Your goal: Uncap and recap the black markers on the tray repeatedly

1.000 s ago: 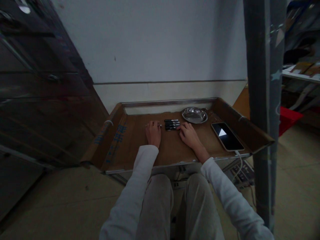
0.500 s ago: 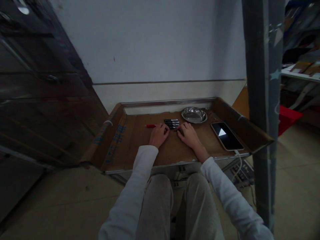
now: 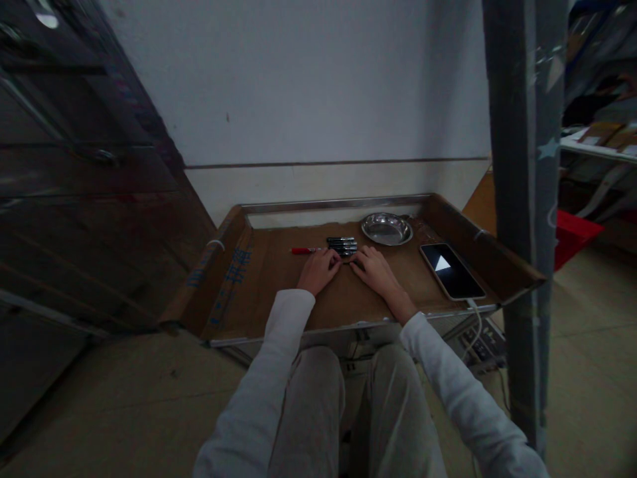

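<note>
Several black pens [image 3: 342,244] lie side by side in a row on the brown cardboard tabletop [image 3: 271,265]. A red pen [image 3: 301,251] points out to their left, its right end close to the row. My left hand [image 3: 317,269] rests at the near left of the black pens, fingers curled and thumb against fingertips. Opposite it, my right hand [image 3: 374,269] is bent in a pinch at the near right. The fingertips of both hands nearly meet at the near side of the row. Whatever is between them is too small and dark to make out.
A round steel dish [image 3: 387,229] stands behind my right hand. Farther right lies a phone [image 3: 452,271] with a white cable [image 3: 478,325] plugged in. Raised cardboard flaps [image 3: 490,249] border the table's sides, and a wrapped grey post [image 3: 522,219] rises at the right.
My fingertips have drawn slightly closer together at the near side of the black pens. More of the red pen shows beside my left hand. The dish and phone have stayed put.
</note>
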Demonstrator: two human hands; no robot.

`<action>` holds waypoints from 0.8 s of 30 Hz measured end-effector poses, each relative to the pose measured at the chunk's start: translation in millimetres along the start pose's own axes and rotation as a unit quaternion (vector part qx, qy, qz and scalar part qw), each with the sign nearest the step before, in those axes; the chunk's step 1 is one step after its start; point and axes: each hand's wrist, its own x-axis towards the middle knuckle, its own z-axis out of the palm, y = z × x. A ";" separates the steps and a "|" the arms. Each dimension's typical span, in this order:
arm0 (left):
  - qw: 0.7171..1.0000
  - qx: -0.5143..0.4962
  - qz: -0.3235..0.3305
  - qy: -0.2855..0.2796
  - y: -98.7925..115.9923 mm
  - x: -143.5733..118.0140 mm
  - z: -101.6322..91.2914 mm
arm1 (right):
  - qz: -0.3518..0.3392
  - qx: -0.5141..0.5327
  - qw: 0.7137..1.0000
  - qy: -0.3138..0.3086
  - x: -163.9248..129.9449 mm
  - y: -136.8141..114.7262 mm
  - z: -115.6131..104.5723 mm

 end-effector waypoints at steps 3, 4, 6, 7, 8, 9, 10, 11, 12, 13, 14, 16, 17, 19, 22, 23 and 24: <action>1.000 -0.006 0.012 -0.002 0.6 -0.4 -0.1 | 0.004 -0.005 1.000 0.005 -0.2 1.2 1.2; 1.000 -0.010 0.018 -0.003 0.8 -0.6 -0.2 | 0.005 -0.008 1.000 0.008 -0.4 1.4 1.3; 0.999 -0.018 0.027 -0.006 1.3 -0.9 -0.7 | 0.006 -0.012 1.000 0.014 -0.4 1.1 0.7; 0.999 -0.022 0.028 -0.007 1.7 -1.0 -1.0 | 0.006 -0.013 1.000 0.016 -0.3 0.7 0.2; 0.999 -0.026 0.030 -0.009 2.2 -1.0 -1.3 | 0.005 -0.012 1.000 0.017 0.0 0.2 -0.3; 0.999 -0.031 0.030 -0.010 2.6 -0.9 -1.6 | 0.004 -0.008 1.000 0.017 0.3 -0.3 -0.7; 0.999 -0.037 0.031 -0.012 2.9 -0.8 -1.7 | 0.000 -0.001 1.000 0.015 0.8 -0.9 -1.1; 0.998 -0.044 0.031 -0.014 3.1 -0.6 -1.8 | -0.005 0.009 1.000 0.013 1.2 -1.3 -1.3; 0.998 -0.054 0.032 -0.017 3.2 -0.4 -1.7 | -0.013 0.021 1.000 0.011 1.6 -1.8 -1.5; 0.997 -0.065 0.033 -0.019 3.2 -0.2 -1.6 | -0.021 0.035 0.999 0.010 2.0 -2.1 -1.6; 0.996 -0.074 0.035 -0.019 3.3 -0.1 -1.4 | -0.030 0.048 0.998 0.009 2.3 -2.3 -1.7; 0.995 -0.086 0.038 -0.013 4.0 -0.1 -1.4 | -0.045 0.063 0.997 0.006 2.5 -2.6 -2.2; 0.995 -0.087 0.040 -0.008 4.9 -0.2 -1.6 | -0.048 0.064 0.997 0.008 2.4 -2.7 -2.7; 0.996 -0.078 0.041 0.010 7.2 -0.3 -2.1 | -0.041 0.054 0.998 0.018 1.8 -2.9 -4.3; 0.997 -0.047 0.042 0.041 10.8 0.3 -1.9 | 0.002 0.025 0.999 0.044 0.5 -2.8 -7.5; 0.998 -0.034 0.043 0.044 11.4 0.6 -1.4 | 0.021 0.018 0.998 0.054 0.0 -2.5 -8.5; 0.998 -0.020 0.044 0.040 11.6 0.8 -0.7 | 0.040 0.014 0.997 0.065 -0.6 -2.0 -9.4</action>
